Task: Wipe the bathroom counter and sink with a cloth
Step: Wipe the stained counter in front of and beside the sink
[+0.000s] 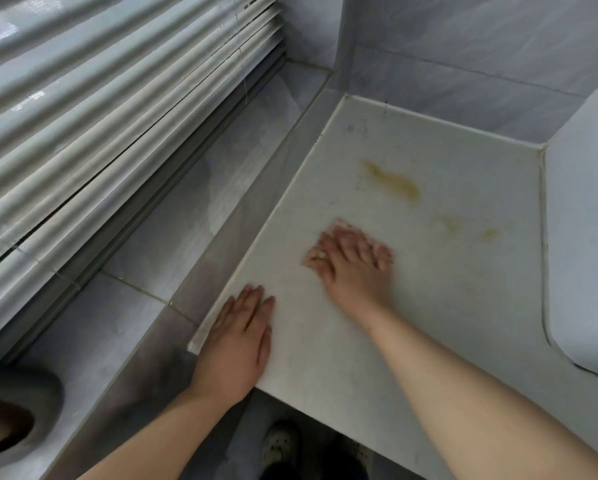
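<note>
The white counter [429,306] carries a yellow-brown stain [394,183] near its middle and fainter spots [487,233] to the right. My right hand [353,268] presses down on the counter just below the stain and is blurred. A thin white edge of what looks like a cloth [340,222] shows beyond its fingertips; the rest is hidden under the hand. My left hand [238,341] lies flat on the counter's near left corner, holding nothing. The white sink's rim [584,237] rises at the right edge.
Window blinds [100,133] hang at the left above a grey tiled sill [186,220] that runs beside the counter. Tiled walls [463,64] close off the far corner. A dark grey rounded object [13,410] sits at the lower left. A shoe [280,441] shows on the floor below.
</note>
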